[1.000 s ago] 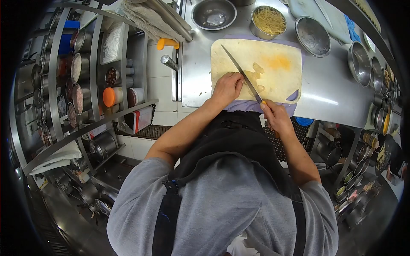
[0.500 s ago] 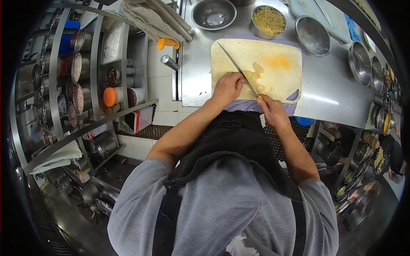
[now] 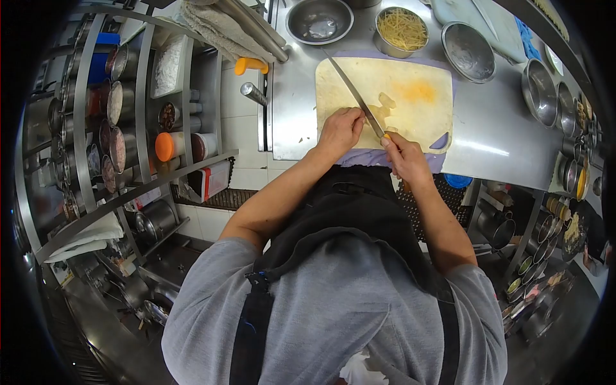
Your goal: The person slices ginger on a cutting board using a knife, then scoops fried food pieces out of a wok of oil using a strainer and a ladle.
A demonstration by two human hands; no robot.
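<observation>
A long knife [image 3: 350, 86] lies diagonally across the pale cutting board [image 3: 343, 70], its tip reaching past the board's far edge. My right hand [image 3: 407, 157] is closed around its handle, near the board's front edge. On the left side of the blade, my left hand [image 3: 342, 131] rests on the board with curled fingers close to the blade. Whatever those fingers press is hidden. Thin pale yellowish slices [image 3: 384, 110] of some food sit just right of the blade. An orange stain marks the board beyond them.
Beyond the board stand a steel bowl [image 3: 319, 22], a bowl of yellowish strips [image 3: 402, 31] and a tilted steel bowl [image 3: 468, 52]. A purple cloth [image 3: 369, 158] shows under the board. Shelves with pots and tubs [image 3: 165, 146] stand left; more bowls [image 3: 540, 95] line the right.
The knife has slid forward along its length, so its tip now passes the board's far edge. My right hand has moved forward with it. My left hand stays in place.
</observation>
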